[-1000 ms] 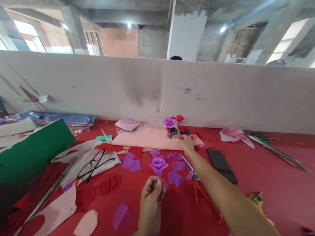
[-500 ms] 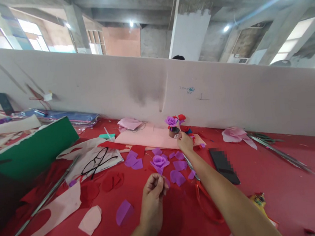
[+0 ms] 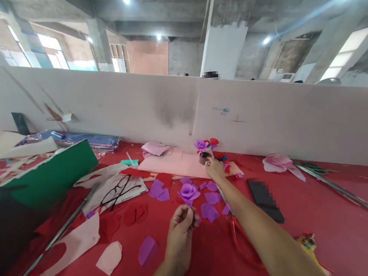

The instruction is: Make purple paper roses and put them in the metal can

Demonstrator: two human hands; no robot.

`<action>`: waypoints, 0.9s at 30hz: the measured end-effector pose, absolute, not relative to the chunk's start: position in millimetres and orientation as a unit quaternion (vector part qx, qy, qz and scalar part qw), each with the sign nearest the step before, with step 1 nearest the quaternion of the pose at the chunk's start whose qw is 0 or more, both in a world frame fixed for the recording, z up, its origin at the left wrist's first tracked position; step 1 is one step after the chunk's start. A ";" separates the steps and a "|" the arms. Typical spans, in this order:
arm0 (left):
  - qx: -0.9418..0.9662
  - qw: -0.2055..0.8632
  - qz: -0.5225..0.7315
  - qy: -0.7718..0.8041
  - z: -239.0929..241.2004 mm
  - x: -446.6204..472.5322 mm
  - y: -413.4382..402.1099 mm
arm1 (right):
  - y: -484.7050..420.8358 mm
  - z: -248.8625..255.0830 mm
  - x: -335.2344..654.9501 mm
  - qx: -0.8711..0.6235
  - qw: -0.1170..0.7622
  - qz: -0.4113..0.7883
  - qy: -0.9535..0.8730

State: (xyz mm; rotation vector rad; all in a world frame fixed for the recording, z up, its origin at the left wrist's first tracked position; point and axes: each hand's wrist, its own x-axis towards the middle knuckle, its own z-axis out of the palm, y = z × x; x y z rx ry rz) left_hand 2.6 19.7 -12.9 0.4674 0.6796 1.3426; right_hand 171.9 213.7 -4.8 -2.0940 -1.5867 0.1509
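My left hand [image 3: 181, 230] is closed in a pinch below a purple paper flower [image 3: 189, 192], holding it upright by its base; the stem is hidden by the fingers. Stretched out to the back, my right hand [image 3: 215, 168] has its fingers closed on the edge of a brown tape roll [image 3: 204, 157]. Behind that roll stand a finished-looking purple paper rose [image 3: 201, 144] and a red paper flower [image 3: 214, 142]. Loose purple petals [image 3: 210, 212] lie around the held flower, and one folded purple piece [image 3: 148, 250] rests left of my left hand.
Red-handled scissors [image 3: 245, 246] lie partly under my right forearm. A black phone [image 3: 265, 199] is to their right. Glasses [image 3: 119, 191] rest on white paper at left, near a green box [image 3: 51, 171]. A white partition [image 3: 129, 104] runs along the table's back.
The view has shifted slightly, so the table's things appear a little lower and farther right. Both hands keep their places, the right still at the tape roll, the left still holding the flower.
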 end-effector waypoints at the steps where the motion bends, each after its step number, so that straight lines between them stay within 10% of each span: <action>1: 0.210 0.705 0.604 0.306 -13.4 2.6 20.2 | 214.1 -4.2 170.3 -0.769 0.252 0.057 -0.585; 27: 0.295 0.690 0.609 0.258 -15.4 -3.3 23.8 | 26.1 37.4 126.1 -0.462 0.420 0.404 -0.669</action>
